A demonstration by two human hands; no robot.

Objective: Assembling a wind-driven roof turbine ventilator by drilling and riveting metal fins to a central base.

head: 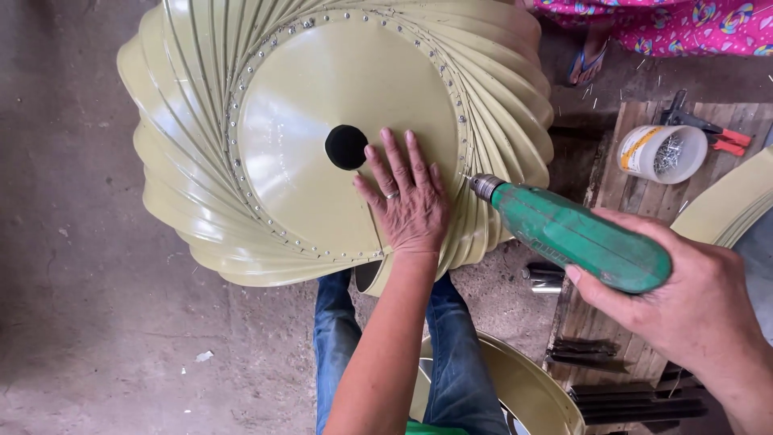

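Observation:
A large olive-yellow metal turbine vent point(201, 185) with curved blades rests on my lap. Its flat round top disc point(298, 137) has a black centre hole point(346, 147) and a ring of rivets along the rim. My left hand point(407, 201) lies flat on the disc, fingers spread, just right of the hole, with a ring on one finger. My right hand point(684, 306) grips a green electric drill point(580, 238). The drill's bit tip touches the disc's rim at the right, close to my left hand's fingers.
A white plastic tub of rivets point(660, 153) and red-handled pliers point(708, 129) sit on a wooden board point(620, 322) at the right. Another yellow metal disc point(531, 395) lies by my knees. A person in pink patterned clothing point(668, 24) is at the top right. The floor is bare concrete.

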